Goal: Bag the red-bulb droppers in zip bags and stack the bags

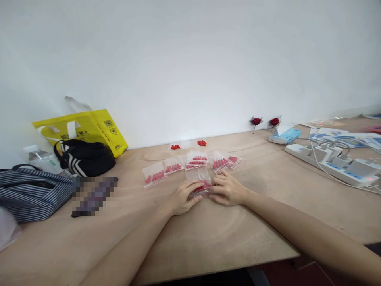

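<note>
A small clear zip bag point(199, 174) with red capsule-like pieces in it lies on the table between my two hands. My left hand point(185, 198) grips its left edge, thumb below and fingers above. At its right edge, my right hand point(226, 189) has curled fingers closed on the bag. Just beyond are more filled zip bags: one at the left point(154, 174), one beside it point(174, 164), a stack in the middle point(197, 158) and overlapping ones at the right point(220, 162). Farther back lie two small heaps of red pieces, a left heap point(175, 147) and a right heap point(202, 143).
On the left stand a yellow bag point(89, 127), a black pouch point(89, 157), a plastic bottle point(41, 158) and a striped bag point(35, 194). Rightward are a power strip point(330, 165) with chargers and cables, a blue box point(285, 136) and two red roses. The wooden table's point(220, 246) front edge is near me.
</note>
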The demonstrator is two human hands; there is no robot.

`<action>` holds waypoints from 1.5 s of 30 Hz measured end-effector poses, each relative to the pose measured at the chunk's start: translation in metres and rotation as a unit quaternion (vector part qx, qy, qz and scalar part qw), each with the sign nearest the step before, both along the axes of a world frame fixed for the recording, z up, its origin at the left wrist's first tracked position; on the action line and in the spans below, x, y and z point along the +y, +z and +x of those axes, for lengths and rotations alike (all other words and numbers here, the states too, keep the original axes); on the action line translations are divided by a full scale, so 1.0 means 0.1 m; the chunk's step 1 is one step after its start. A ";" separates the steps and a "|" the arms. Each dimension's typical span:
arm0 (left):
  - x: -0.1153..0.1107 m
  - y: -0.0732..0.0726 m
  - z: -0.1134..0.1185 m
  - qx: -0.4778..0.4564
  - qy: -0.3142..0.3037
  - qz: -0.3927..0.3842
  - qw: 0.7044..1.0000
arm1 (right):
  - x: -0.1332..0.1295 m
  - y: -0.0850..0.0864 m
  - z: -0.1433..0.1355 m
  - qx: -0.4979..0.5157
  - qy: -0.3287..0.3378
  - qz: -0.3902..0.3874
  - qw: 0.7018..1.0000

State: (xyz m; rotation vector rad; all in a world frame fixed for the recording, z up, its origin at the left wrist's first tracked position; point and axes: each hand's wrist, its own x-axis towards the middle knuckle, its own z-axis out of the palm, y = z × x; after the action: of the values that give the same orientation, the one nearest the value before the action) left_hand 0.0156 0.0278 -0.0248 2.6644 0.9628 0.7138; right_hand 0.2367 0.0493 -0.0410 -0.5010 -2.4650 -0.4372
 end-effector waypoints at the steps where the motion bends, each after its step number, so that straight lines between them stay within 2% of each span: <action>1: 0.00 0.00 0.00 -0.001 -0.001 -0.001 1.000 | -0.01 0.00 0.00 0.000 0.002 -0.004 1.000; 5: 0.01 0.01 0.00 -0.002 -0.006 -0.002 1.000 | -0.05 -0.01 -0.03 0.006 -0.016 0.000 1.000; 10: 0.00 0.03 0.01 -0.008 -0.003 -0.014 1.000 | -0.12 -0.04 -0.17 0.064 -0.165 0.000 0.984; 13: 0.01 0.02 0.00 -0.010 -0.004 -0.023 1.000 | -0.14 -0.06 -0.26 0.094 -0.228 -0.051 0.968; 17: 0.02 0.00 0.00 -0.011 0.000 -0.027 1.000 | -0.12 -0.05 -0.30 0.108 -0.267 -0.138 0.948; 21: 0.03 -0.01 0.01 -0.002 -0.019 -0.001 1.000 | -0.07 -0.02 -0.31 0.102 -0.273 -0.187 0.938; 24: 0.02 0.00 0.01 0.020 -0.011 0.017 1.000 | -0.04 -0.02 -0.32 0.103 -0.274 -0.204 0.934; 29: 0.01 0.01 -0.01 0.041 0.022 -0.018 0.999 | -0.05 -0.03 -0.33 0.104 -0.267 -0.202 0.936; 37: 0.01 0.00 -0.03 0.038 0.038 -0.057 0.997 | -0.07 0.01 -0.27 0.078 -0.164 -0.264 0.947; 42: 0.02 -0.01 -0.02 0.039 0.034 -0.058 0.997 | -0.09 0.03 -0.30 0.132 -0.225 -0.285 0.922; 45: 0.03 0.00 -0.02 0.059 0.027 -0.045 0.997 | -0.07 0.03 -0.27 0.156 -0.244 -0.274 0.917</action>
State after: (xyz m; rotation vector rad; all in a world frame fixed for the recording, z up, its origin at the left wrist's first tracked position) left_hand 0.0132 0.0303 -0.0244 2.6357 1.0750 0.5167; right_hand 0.2095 0.0424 -0.0383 -1.3224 -2.1072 0.1607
